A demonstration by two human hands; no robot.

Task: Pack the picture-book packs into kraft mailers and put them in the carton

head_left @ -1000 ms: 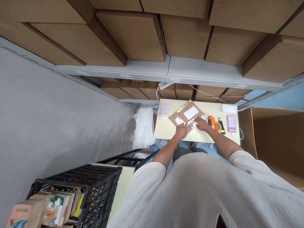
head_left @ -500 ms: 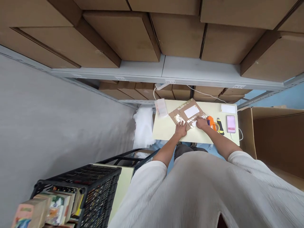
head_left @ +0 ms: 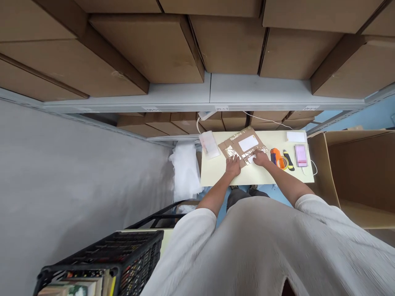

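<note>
Nearest, low at the left: black crate (head_left: 140,259) with books (head_left: 89,286) in it, set well apart from the work.

Both bare hands are forward over the counter (head_left: 216,176). Left hand (head_left: 233,165) lies on the parcel (head_left: 235,146) at its near left edge, fingers somewhat apart, apparently steadying it. Right hand (head_left: 261,158) is at the near right edge, fingers bunched, tips at a small white slip (head_left: 251,159); whether they pinch it or only press on it, cannot tell. Step in hand, by judgement: smoothing or pressing down that near margin. The next move would call for the left hand to keep its light hold and the right to work evenly along the edge, since a lifted corner or a crease looks the likeliest fault.

The parcel itself: flat, brown, seemingly cardboard, lying askew on the counter with one corner toward the shelving. Shiny clear tape (head_left: 231,152) catches the light near the left hand, with more gloss along the far left edge. Larger white label (head_left: 248,143) sits on the upper face, a small orange mark at one corner; print not legible.

Just beyond the right hand, apart from it: orange tape dispenser (head_left: 277,158), then black-and-yellow cutter (head_left: 289,160). Translucent packet (head_left: 210,144) left of the parcel. Farthest, shelf (head_left: 185,96) bearing brown boxes (head_left: 228,45).
</note>
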